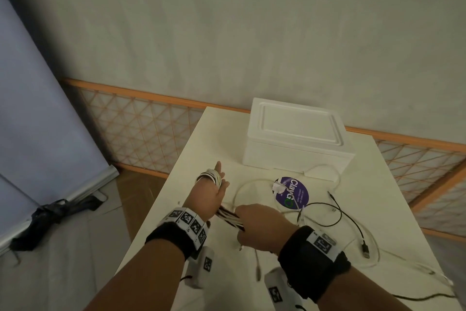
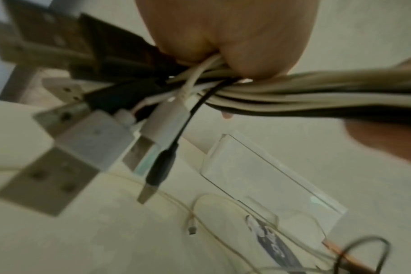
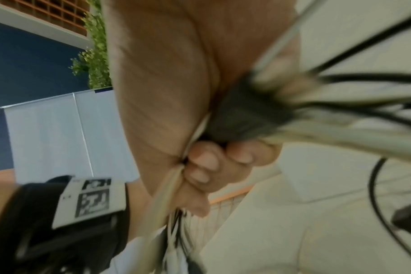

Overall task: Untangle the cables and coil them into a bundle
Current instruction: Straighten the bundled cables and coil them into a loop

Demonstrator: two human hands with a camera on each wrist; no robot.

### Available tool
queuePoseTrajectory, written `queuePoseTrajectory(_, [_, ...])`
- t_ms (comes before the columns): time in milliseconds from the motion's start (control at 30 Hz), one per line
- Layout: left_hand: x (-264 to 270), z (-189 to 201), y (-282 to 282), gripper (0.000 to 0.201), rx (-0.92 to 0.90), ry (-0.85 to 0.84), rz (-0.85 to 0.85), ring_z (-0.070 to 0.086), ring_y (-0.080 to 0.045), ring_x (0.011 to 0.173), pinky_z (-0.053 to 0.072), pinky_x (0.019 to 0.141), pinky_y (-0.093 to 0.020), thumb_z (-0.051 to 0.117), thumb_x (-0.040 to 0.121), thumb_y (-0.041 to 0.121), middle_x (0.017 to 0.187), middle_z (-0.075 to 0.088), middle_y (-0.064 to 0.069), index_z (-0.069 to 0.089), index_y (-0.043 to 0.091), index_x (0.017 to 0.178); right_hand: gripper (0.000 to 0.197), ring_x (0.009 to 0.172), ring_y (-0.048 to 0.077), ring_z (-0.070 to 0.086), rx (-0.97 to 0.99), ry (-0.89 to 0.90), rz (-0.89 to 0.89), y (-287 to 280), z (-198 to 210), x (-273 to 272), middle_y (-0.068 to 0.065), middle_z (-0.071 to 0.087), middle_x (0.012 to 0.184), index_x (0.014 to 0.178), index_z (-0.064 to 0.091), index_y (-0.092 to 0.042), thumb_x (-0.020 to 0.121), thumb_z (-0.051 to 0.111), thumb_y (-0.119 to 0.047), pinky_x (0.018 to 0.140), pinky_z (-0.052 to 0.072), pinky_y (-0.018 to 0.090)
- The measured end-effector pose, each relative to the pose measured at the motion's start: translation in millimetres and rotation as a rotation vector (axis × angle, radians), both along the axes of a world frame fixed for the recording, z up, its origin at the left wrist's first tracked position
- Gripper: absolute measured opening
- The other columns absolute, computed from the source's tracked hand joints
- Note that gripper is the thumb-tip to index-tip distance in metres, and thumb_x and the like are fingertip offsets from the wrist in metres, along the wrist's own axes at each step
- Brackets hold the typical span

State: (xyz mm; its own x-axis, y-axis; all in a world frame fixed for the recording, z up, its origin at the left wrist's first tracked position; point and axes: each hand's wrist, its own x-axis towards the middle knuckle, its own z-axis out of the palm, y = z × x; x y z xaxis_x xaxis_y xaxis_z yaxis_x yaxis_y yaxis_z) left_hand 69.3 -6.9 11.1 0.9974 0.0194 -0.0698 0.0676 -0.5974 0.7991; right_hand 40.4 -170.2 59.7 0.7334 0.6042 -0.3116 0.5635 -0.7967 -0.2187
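Observation:
A bundle of white and black cables (image 1: 230, 217) runs taut between my two hands above the white table (image 1: 201, 144). My left hand (image 1: 210, 194) has loops of the cables (image 1: 211, 175) wound round its outstretched fingers. The left wrist view shows its thumb pinning the strands (image 2: 317, 96), with several USB plugs (image 2: 89, 137) fanning out past the palm. Just to its right, my right hand (image 1: 257, 227) grips the bundle in a fist. Its fingers (image 3: 211, 163) are curled round the strands (image 3: 340, 129). Loose cable tails (image 1: 335, 212) trail right across the table.
A white foam box (image 1: 295, 136) stands at the back of the table. A round purple label (image 1: 292, 193) lies in front of it among loose white cable (image 1: 368, 252). The table's left edge drops to the floor, where a dark bag (image 1: 50, 214) lies.

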Motion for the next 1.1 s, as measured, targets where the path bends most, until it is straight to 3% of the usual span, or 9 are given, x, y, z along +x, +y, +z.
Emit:
queuePoseTrajectory(200, [-2,8,4,0.068,0.06,-0.065,-0.07,0.068,-0.016,0.079,0.056,0.075,-0.04,0.047,0.095,0.045,0.089,0.069,-0.006,0.016,0.022,0.151,0.022,0.088,0.027,0.06,-0.056,-0.228,0.169,-15,40,12,0.006,0.063,0.098,0.107,0.053,-0.014,0.09,0.044,-0.023,0.063,0.035,0.03])
queuePoseTrajectory(300, [-9,21,-2,0.059,0.001,-0.153,-0.142,0.065,-0.015,0.094,0.05,0.081,-0.034,0.047,0.084,0.063,0.081,0.066,-0.008,0.055,0.017,0.119,0.019,0.083,0.023,0.059,-0.099,-0.297,0.253,-17,58,17,0.002,0.061,0.094,0.105,0.052,-0.016,0.091,0.041,-0.023,0.061,0.037,0.031])
queuePoseTrajectory(367, [-17,28,-5,0.06,-0.125,-0.1,-0.237,0.06,-0.008,0.106,0.046,0.09,-0.024,0.049,0.066,0.078,0.075,0.061,0.001,0.057,0.024,0.093,0.018,0.08,0.022,0.059,-0.097,-0.337,0.299,-19,68,18,0.0,0.059,0.09,0.103,0.054,-0.017,0.092,0.041,-0.024,0.063,0.042,0.033])
queuePoseTrajectory(467, [-22,30,-12,0.066,-0.127,0.008,-0.325,0.057,0.004,0.084,0.046,0.076,-0.01,0.09,0.05,0.046,0.073,0.057,0.006,0.056,0.006,0.09,0.016,0.074,0.022,0.059,-0.04,-0.389,0.335,-22,80,21,-0.001,0.059,0.083,0.101,0.057,-0.017,0.091,0.047,-0.025,0.063,0.047,0.035])
queuePoseTrajectory(533, [-23,32,-21,0.046,0.053,-0.024,-0.339,0.053,0.0,0.065,0.044,0.059,-0.016,0.088,0.058,0.036,0.072,0.055,0.008,0.052,0.018,0.081,0.009,0.065,0.023,0.059,-0.045,-0.42,0.399,-20,84,22,-0.001,0.059,0.076,0.091,0.061,-0.016,0.085,0.056,-0.021,0.054,0.043,0.032])
queuePoseTrajectory(667, [-23,30,-31,0.02,0.163,-0.061,-0.372,0.057,-0.007,0.072,0.041,0.067,-0.022,0.068,0.082,0.036,0.071,0.053,0.015,0.051,0.027,0.075,0.02,0.041,0.016,0.05,-0.007,-0.51,0.485,-24,82,29,-0.007,0.05,0.054,0.062,0.06,-0.022,0.059,0.079,-0.017,0.036,0.039,0.025])
queuePoseTrajectory(800, [-29,37,-37,0.023,-0.03,0.035,-0.348,0.065,-0.014,0.06,0.056,0.064,-0.031,0.066,0.086,0.029,0.069,0.061,0.003,0.055,0.021,0.068,0.017,0.059,0.017,0.059,0.142,-0.538,0.555,-31,80,49,-0.008,0.061,0.068,0.079,0.07,-0.026,0.068,0.072,-0.015,0.047,0.047,0.032])
queuePoseTrajectory(967, [-39,48,-50,0.031,-0.089,0.097,-0.35,0.056,-0.018,0.048,0.054,0.061,-0.033,0.062,0.089,0.035,0.056,0.055,-0.001,0.05,0.015,0.068,0.03,0.055,0.018,0.054,0.248,-0.552,0.452,-36,56,71,-0.004,0.057,0.067,0.082,0.063,-0.018,0.059,0.066,0.001,0.05,0.042,0.03])
queuePoseTrajectory(1100, [-48,54,-67,0.039,-0.501,0.168,-0.31,0.043,-0.02,0.038,0.044,0.05,-0.027,0.057,0.092,0.017,0.039,0.041,-0.002,0.048,0.017,0.054,0.031,0.064,0.016,0.059,0.5,-0.464,0.18,-30,29,74,-0.003,0.062,0.074,0.088,0.065,-0.015,0.063,0.065,0.004,0.059,0.05,0.031])
